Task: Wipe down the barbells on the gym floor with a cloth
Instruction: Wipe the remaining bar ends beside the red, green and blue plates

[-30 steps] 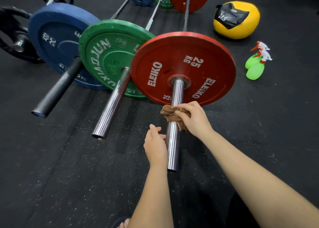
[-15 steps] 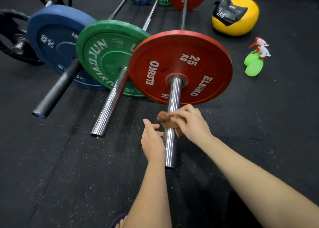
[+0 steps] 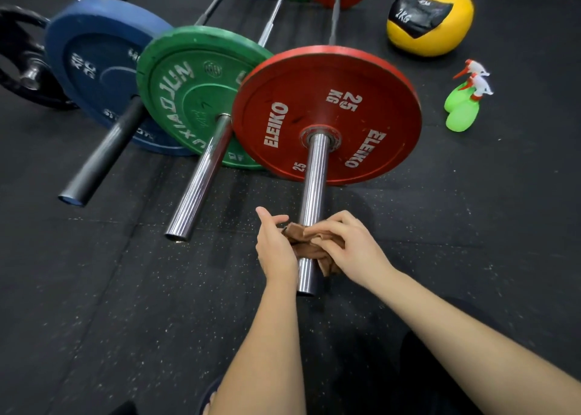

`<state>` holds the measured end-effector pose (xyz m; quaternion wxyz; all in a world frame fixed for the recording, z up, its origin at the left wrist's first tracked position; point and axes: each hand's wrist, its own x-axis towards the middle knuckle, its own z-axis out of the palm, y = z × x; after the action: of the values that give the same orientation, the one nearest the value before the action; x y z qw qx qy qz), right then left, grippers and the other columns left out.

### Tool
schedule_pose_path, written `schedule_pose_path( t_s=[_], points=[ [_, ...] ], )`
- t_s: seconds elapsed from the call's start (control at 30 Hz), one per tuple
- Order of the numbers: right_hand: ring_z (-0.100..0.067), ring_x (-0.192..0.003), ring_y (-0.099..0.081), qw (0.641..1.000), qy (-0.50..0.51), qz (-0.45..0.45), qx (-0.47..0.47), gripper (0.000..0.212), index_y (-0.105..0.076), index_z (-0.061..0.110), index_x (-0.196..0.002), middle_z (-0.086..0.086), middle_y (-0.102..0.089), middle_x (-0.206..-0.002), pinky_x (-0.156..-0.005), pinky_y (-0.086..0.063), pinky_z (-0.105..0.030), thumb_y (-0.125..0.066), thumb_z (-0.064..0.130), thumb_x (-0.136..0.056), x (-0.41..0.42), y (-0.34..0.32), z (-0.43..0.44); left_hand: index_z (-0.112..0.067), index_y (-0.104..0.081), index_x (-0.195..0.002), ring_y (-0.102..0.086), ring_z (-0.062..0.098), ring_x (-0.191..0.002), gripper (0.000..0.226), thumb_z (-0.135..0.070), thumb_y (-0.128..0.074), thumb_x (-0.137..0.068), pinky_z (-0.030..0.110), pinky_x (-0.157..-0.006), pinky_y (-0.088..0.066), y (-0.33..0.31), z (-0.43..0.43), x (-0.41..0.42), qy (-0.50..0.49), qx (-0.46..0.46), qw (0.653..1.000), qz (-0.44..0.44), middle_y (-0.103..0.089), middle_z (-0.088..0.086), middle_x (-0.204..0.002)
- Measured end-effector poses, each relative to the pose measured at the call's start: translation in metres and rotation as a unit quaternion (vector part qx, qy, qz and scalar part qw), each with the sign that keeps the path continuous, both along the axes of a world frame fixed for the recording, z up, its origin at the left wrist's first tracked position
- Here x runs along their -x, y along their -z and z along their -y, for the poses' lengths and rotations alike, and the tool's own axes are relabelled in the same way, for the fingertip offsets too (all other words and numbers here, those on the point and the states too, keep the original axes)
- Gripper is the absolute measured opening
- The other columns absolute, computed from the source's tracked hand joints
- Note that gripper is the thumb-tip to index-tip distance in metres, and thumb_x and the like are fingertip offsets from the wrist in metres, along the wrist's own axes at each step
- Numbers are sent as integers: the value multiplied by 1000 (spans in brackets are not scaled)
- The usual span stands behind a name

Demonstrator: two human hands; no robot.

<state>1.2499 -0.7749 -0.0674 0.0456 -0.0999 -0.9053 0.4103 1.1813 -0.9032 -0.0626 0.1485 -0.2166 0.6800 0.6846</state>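
Slid cloth [image 3: 298, 238] down sleeve [image 3: 314, 179] toward its end: pinched by right hand [image 3: 353, 251], touched by left hand [image 3: 275, 251], grip unclear. Nearly wiped.

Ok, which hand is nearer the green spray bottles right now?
Right. The right hand holds the cloth on the sleeve's side facing the spray bottles; the left hand is across the sleeve, farther away.

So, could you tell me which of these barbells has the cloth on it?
The bar with the red plate: the cloth wraps its sleeve; the green-plate bar and blue-plate bar are bare.
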Motion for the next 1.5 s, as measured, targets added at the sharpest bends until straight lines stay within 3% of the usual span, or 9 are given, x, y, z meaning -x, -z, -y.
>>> schedule_pose_path(
  t_s=[0.23, 0.47, 0.63, 0.73, 0.83, 0.93, 1.03, 1.17, 1.5],
  points=[
    [-10, -110, -45, 998, 40, 18, -39, 21, -70, 44, -115, 15, -46, -111, -90, -51, -31, -64, 33, -99, 24, -10, 11, -30, -78, -87, -69, 24, -91, 81, -87, -21, -89, 51, -101, -51, -2, 3, -3, 11, -24, 1000, 13, -74, -2, -83],
    [-2, -110, -57, 995, -48, 38, 75, 30, -75, 46, -112, 18, -55, -108, -95, -42, -11, -74, 22, -93, -40, -12, 23, -29, -77, -94, -74, 38, -87, 81, -89, -23, -88, 60, -91, -57, 6, 8, -1, 9, -52, 998, 36, -75, 11, -92],
    [-6, -106, -63, 977, -179, 96, 61, 27, -78, 38, -113, 10, -62, -109, -95, -47, -15, -78, 24, -89, -18, -32, -14, -21, -78, -95, -74, 40, -91, 79, -85, -33, -89, 57, -91, -57, 9, 8, 1, 40, -51, 997, 52, -75, 17, -98],
    [-7, -110, -63, 994, 20, 38, 100, 24, -73, 46, -112, 11, -66, -114, -100, -51, -31, -73, 29, -94, 13, -20, -53, -19, -74, -97, -71, 33, -92, 72, -78, -33, -95, 49, -91, -54, 4, 2, 12, 99, 4, 993, 60, -74, 12, -98],
    [-20, -106, -69, 935, 278, 35, 218, 26, -71, 39, -120, 5, -73, -113, -98, -55, -47, -69, 40, -94, 46, 12, -81, -18, -58, -110, -59, 20, -95, 64, -73, -27, -99, 40, -83, -43, -2, -13, 15, 221, 218, 950, -24, -60, -1, -107],
    [-13, -92, -76, 857, 346, 52, 378, 28, -69, 25, -126, 6, -78, -102, -85, -60, -35, -67, 30, -99, 65, 35, -75, -12, -44, -130, -55, 28, -107, 59, -63, -35, -102, 39, -76, -42, 3, -26, 3, 277, 382, 873, -127, -50, 8, -124],
    [-17, -95, -76, 813, 367, 32, 450, 21, -64, 24, -122, 3, -77, -112, -88, -60, -40, -61, 30, -102, 82, 47, -69, -11, -38, -134, -52, 28, -104, 49, -52, -37, -106, 38, -78, -42, 11, -29, 4, 289, 369, 872, -141, -46, 10, -126],
    [-22, -105, -73, 788, 373, 29, 489, 27, -64, 28, -131, 4, -76, -113, -99, -55, -50, -58, 26, -104, 124, 44, -78, -16, -42, -115, -55, 25, -93, 38, -52, -40, -104, 44, -79, -48, 12, -29, 10, 260, 328, 901, -113, -47, 2, -113],
    [-26, -107, -71, 832, 262, 65, 485, 26, -67, 32, -127, -5, -74, -116, -93, -58, -52, -55, 25, -105, 160, 45, -58, -18, -45, -105, -55, 21, -87, 32, -49, -37, -105, 47, -82, -50, 5, -28, 15, 236, 289, 925, -72, -51, -1, -103]
  ],
)
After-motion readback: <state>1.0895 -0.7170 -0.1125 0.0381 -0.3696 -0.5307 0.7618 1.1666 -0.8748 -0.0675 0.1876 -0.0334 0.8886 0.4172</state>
